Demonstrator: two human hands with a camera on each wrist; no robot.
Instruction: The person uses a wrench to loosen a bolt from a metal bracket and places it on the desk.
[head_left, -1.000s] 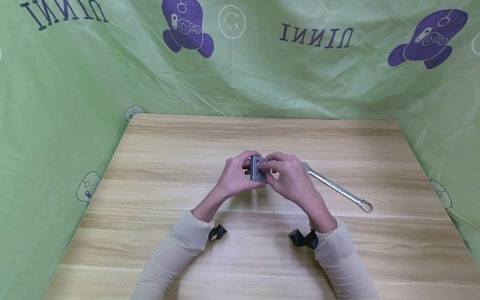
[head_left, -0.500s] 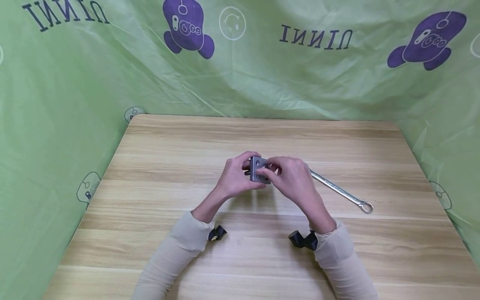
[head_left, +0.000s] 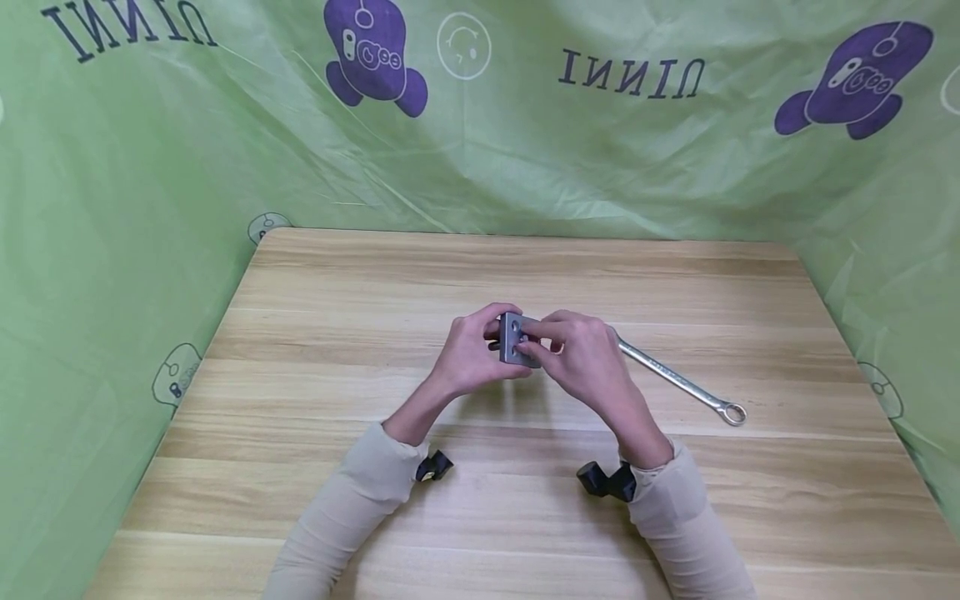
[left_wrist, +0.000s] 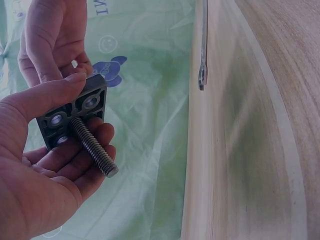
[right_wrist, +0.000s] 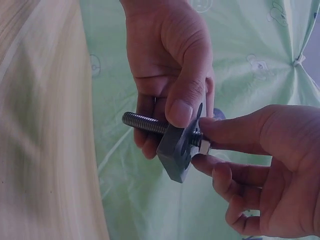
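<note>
My left hand (head_left: 467, 354) grips a grey square plate (head_left: 507, 337) with several holes, thumb on one edge and fingers round the other, held up over the table. Through the plate's middle runs a threaded bolt (left_wrist: 92, 145), its long shank sticking out on the palm side of the left hand. On the opposite face, the hex bolt head (right_wrist: 205, 146) stands off the plate with a short stretch of thread showing. The thumb and index finger of my right hand (head_left: 588, 358) pinch this head, its other fingers curled loosely.
A combination wrench (head_left: 675, 377) lies on the wooden table (head_left: 337, 350) to the right, its near end partly behind the right hand. Green printed cloth (head_left: 525, 183) hangs along the back and sides. Black wrist cameras (head_left: 607, 480) sit on both sleeves.
The right thumb and index finger have shifted back and forth against each other at the bolt head. My left hand and the plate have stayed in place, and so has the wrench.
</note>
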